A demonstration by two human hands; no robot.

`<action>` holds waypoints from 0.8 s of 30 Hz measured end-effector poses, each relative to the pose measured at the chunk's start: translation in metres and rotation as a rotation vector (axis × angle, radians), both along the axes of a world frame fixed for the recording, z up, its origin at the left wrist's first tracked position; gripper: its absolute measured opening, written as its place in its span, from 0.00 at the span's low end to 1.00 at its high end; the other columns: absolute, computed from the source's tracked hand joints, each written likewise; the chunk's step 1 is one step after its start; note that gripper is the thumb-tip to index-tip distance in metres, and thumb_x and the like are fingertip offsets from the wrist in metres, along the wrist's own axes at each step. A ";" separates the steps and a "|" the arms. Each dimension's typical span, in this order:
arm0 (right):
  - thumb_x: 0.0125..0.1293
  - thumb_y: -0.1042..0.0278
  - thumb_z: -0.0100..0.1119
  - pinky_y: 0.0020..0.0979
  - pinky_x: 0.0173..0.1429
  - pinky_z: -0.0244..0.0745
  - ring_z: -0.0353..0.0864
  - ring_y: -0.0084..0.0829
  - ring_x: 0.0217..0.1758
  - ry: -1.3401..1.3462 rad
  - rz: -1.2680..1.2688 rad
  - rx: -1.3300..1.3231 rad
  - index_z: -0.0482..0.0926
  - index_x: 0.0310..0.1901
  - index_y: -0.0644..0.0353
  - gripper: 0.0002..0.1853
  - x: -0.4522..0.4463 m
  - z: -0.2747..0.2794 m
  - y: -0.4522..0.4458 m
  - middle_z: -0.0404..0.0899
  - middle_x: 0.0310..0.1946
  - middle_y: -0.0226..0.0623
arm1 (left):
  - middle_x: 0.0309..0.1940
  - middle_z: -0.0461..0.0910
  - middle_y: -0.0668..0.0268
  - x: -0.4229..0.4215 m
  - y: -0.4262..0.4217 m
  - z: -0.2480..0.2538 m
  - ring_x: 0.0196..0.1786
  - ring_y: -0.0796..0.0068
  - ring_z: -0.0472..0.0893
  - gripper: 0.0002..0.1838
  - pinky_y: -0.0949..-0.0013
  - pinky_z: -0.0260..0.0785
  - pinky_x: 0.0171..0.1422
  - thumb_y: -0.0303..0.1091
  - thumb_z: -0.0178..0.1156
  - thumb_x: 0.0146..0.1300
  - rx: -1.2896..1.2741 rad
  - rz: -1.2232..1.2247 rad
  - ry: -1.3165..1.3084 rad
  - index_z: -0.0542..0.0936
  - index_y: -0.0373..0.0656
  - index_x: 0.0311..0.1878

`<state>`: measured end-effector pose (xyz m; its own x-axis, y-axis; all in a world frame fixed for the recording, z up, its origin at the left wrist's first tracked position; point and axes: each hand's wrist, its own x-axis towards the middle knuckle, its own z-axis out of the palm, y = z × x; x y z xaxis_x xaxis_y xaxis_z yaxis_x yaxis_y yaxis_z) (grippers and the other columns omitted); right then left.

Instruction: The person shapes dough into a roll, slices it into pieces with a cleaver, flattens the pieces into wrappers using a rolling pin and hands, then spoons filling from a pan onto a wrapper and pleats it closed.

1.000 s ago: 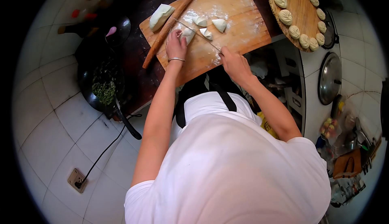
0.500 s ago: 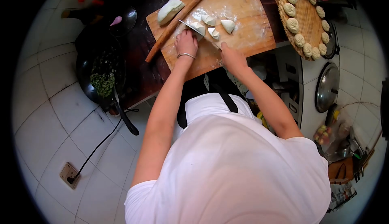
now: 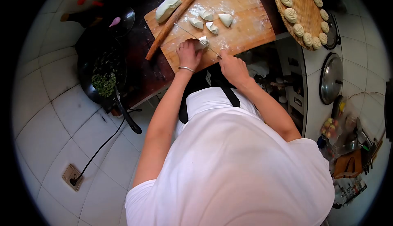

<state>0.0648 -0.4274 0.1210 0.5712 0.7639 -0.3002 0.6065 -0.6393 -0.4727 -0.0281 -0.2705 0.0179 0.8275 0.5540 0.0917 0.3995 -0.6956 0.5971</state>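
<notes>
A thin-bladed knife (image 3: 189, 33) is gripped in the right hand (image 3: 234, 68); white dough (image 3: 203, 40) on the floured wooden board (image 3: 247, 27) is touched by the curled left hand (image 3: 189, 56); whether it is clasped cannot be told.

fourth dough piece (image 3: 196, 23) now lying separate beyond the left hand (image 3: 189, 55), that hand drawn back from the other pieces (image 3: 225, 20)

My kitchen surroundings, both sides.
To my left I record a black wok (image 3: 86, 86) holding chopped greens (image 3: 104, 84), a black-handled utensil (image 3: 132, 122) reaching into it — and a dark cord (image 3: 99, 151) plugged into a socket (image 3: 72, 177) on white tiles (image 3: 101, 185). To my right: a round metal lid (image 3: 330, 78) — black knob (image 3: 339, 82) fitted.
</notes>
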 end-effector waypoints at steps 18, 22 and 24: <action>0.62 0.72 0.48 0.52 0.45 0.77 0.81 0.58 0.42 0.145 -0.184 -0.050 0.71 0.43 0.66 0.10 -0.010 -0.037 0.015 0.80 0.37 0.59 | 0.48 0.76 0.53 -0.009 0.018 -0.028 0.52 0.49 0.73 0.20 0.55 0.65 0.59 0.37 0.62 0.58 0.005 -0.058 -0.026 0.75 0.39 0.52; 0.67 0.64 0.48 0.53 0.36 0.74 0.81 0.55 0.33 0.055 -0.152 0.117 0.70 0.41 0.60 0.08 -0.012 -0.040 0.001 0.80 0.27 0.54 | 0.43 0.79 0.52 -0.016 0.041 -0.022 0.48 0.52 0.77 0.15 0.56 0.66 0.56 0.36 0.58 0.63 -0.070 0.108 -0.100 0.76 0.36 0.48; 0.67 0.65 0.51 0.52 0.36 0.73 0.80 0.55 0.33 0.030 -0.112 0.169 0.68 0.40 0.60 0.08 -0.018 -0.017 -0.003 0.80 0.28 0.51 | 0.41 0.78 0.53 -0.018 0.043 -0.016 0.47 0.52 0.77 0.13 0.56 0.67 0.54 0.35 0.58 0.63 -0.091 0.157 -0.103 0.75 0.36 0.46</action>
